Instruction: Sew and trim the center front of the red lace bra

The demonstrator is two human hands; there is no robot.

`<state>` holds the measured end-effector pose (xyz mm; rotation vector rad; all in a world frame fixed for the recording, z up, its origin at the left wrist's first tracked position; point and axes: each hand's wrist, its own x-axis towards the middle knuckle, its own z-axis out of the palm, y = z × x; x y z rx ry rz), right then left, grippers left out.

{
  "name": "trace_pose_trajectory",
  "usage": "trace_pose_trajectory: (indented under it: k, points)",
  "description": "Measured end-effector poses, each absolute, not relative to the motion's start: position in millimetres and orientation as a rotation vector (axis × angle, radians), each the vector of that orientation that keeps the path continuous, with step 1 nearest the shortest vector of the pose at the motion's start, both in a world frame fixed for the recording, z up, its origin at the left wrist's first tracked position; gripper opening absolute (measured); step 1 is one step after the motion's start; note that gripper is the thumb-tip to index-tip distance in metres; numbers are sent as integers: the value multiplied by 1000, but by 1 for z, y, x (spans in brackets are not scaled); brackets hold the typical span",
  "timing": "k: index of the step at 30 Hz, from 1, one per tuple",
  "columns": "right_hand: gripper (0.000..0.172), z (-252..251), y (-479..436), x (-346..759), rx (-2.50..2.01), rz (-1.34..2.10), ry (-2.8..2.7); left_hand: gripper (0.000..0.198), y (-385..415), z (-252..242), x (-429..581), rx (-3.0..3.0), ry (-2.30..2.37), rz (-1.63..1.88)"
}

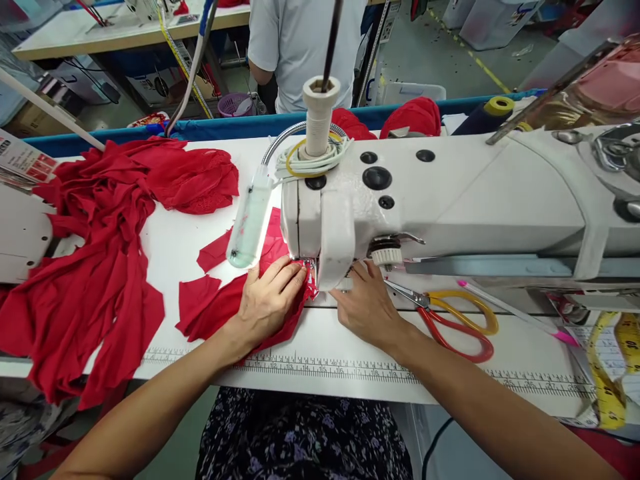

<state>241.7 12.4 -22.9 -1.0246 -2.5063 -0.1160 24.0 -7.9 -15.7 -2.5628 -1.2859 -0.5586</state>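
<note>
My left hand (270, 297) lies flat on a red fabric piece (220, 313), its fingertips beside the presser foot (309, 270) of a white sewing machine (450, 193). To the right of the needle area, my right hand (367, 300) reaches under the machine head with bent fingers. The machine hides its fingertips and whatever they may hold. Scissors (425, 303) with one yellow and one red handle lie just right of that hand. Beyond them is a white marking pen (515, 310) with pink ends.
A heap of red fabric (100, 253) covers the table's left side. A clear lamp tube (250, 220) hangs by the machine head. Printed rulers (320, 367) run along the front edge; a yellow tape measure (607, 373) hangs at right. Another person (307, 53) is beyond the table.
</note>
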Motion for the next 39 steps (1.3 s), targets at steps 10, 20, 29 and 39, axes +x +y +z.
trace_pose_trajectory:
  k: [10, 20, 29, 39]
  points:
    - [21, -23, 13, 244, -949, -48, -2450, 24, 6, -11, 16, -2590, -1184, -505]
    - [33, -21, 11, 244, -856, 18, -2493, 26, 10, -13, 11, -2612, -1116, -529]
    - [30, -21, 12, 242, -914, 8, -2552, 28, 19, -7, 7, -2622, -1088, -476]
    - [41, -17, 5, 243, -870, -32, -2590, 25, -17, -3, 44, -2381, -1353, -492]
